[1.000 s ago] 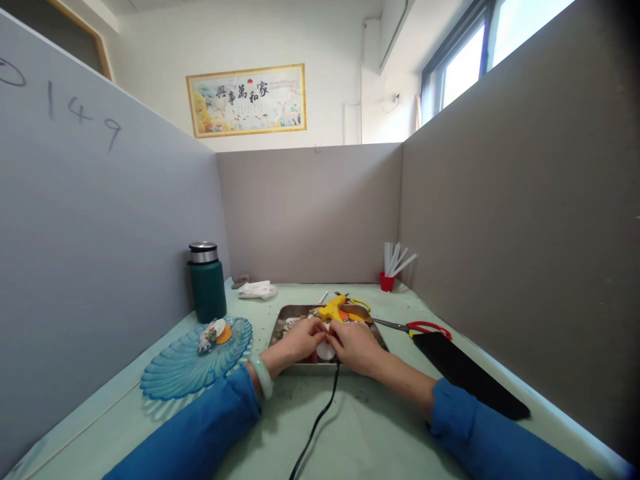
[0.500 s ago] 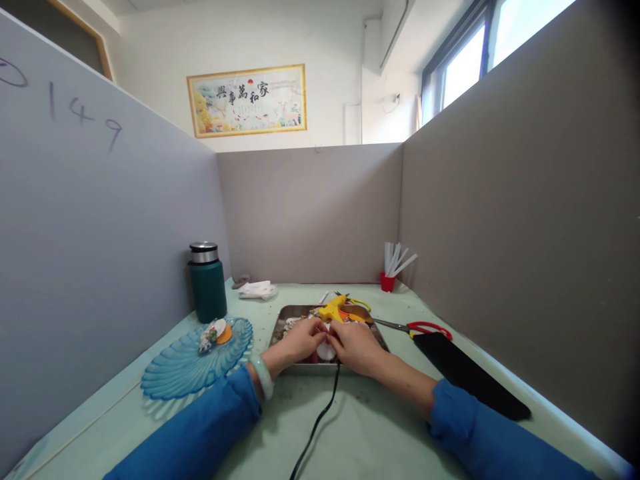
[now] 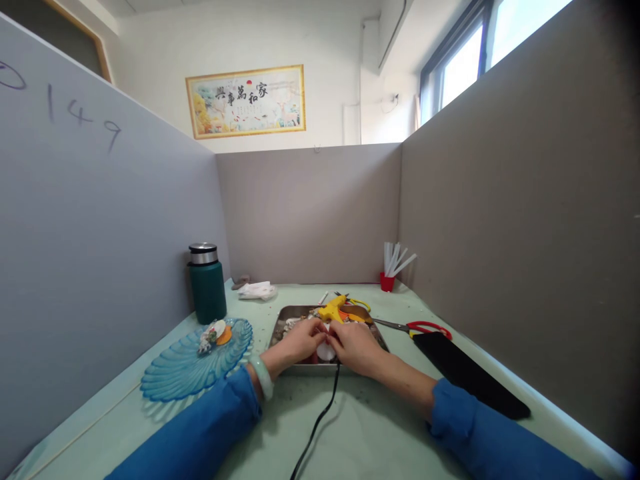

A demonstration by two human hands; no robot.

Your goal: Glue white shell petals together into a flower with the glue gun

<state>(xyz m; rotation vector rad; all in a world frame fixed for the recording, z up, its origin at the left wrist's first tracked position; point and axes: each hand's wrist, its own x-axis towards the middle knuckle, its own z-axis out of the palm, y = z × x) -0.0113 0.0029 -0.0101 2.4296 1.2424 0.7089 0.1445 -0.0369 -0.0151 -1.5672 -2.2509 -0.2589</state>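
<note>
Over the metal tray (image 3: 295, 369) my left hand (image 3: 304, 337) and my right hand (image 3: 353, 343) meet, fingertips pinched close together. What they pinch is too small and too covered by the fingers to make out. Just under the fingertips a round white piece (image 3: 326, 353) shows in the tray. Small shell-like pieces (image 3: 291, 324) lie along the tray's left side. Behind my hands a yellow glue gun (image 3: 333, 309) rests at the tray's far side. Its black cord (image 3: 320, 418) appears to run from under my right hand toward me.
A blue scalloped glass plate (image 3: 175, 367) with a small shell cluster (image 3: 213, 338) stands left, before a green bottle (image 3: 207, 290). Red-handled scissors (image 3: 427, 327) and a black strip (image 3: 470, 373) lie right. Behind are a red cup of white sticks (image 3: 387, 283), yellow-handled pliers (image 3: 360, 304) and white packets (image 3: 257, 291).
Almost nothing differs. Both hands keep their pinch over the tray, and the view has shifted very slightly.
</note>
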